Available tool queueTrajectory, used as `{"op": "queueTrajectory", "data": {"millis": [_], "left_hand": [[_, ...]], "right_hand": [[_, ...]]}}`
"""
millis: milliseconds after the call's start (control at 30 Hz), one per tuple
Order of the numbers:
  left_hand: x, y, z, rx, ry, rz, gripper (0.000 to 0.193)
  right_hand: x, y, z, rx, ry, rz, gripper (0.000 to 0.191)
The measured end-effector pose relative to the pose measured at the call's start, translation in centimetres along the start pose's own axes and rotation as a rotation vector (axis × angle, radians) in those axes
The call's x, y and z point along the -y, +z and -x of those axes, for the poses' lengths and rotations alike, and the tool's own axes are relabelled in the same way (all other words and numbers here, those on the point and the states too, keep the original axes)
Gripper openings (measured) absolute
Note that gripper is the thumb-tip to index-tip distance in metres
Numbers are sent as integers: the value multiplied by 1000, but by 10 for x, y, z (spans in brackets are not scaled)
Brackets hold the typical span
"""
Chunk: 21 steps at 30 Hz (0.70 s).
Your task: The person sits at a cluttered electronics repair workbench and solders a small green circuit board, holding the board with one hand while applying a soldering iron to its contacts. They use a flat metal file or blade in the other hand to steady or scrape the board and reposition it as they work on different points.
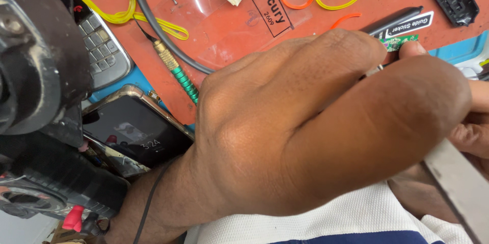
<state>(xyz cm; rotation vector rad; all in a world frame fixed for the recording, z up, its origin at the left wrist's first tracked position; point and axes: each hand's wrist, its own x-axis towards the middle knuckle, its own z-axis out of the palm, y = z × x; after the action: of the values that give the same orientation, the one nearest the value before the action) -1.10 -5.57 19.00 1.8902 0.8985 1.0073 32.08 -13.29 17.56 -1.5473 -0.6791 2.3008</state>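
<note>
Small green circuit board pinched between left hand and right hand fingertips.

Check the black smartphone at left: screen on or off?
On. The smartphone lies face up left of the left hand, with pale clock digits lit on its otherwise dark glass.

I see yellow rubber bands on the orange mat, a grey cable, a green-handled probe, a lit smartphone and a keypad phone at left.
</note>
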Motion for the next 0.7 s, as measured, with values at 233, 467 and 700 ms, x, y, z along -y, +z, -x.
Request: {"op": "queueTrajectory", "data": {"millis": [233, 467, 700], "left_hand": [[-2, -5, 0, -4, -10, 2, 28], [-3, -11, 2, -12, -29, 1, 28], [-4, -14, 4, -45, -57, 0, 28]], "right_hand": [[15, 22, -9, -106, -49, 89, 24], [-1, 81, -53, -584, -1210, 639, 25], [-19, 72, -61, -617, -1314, 643, 31]]}}
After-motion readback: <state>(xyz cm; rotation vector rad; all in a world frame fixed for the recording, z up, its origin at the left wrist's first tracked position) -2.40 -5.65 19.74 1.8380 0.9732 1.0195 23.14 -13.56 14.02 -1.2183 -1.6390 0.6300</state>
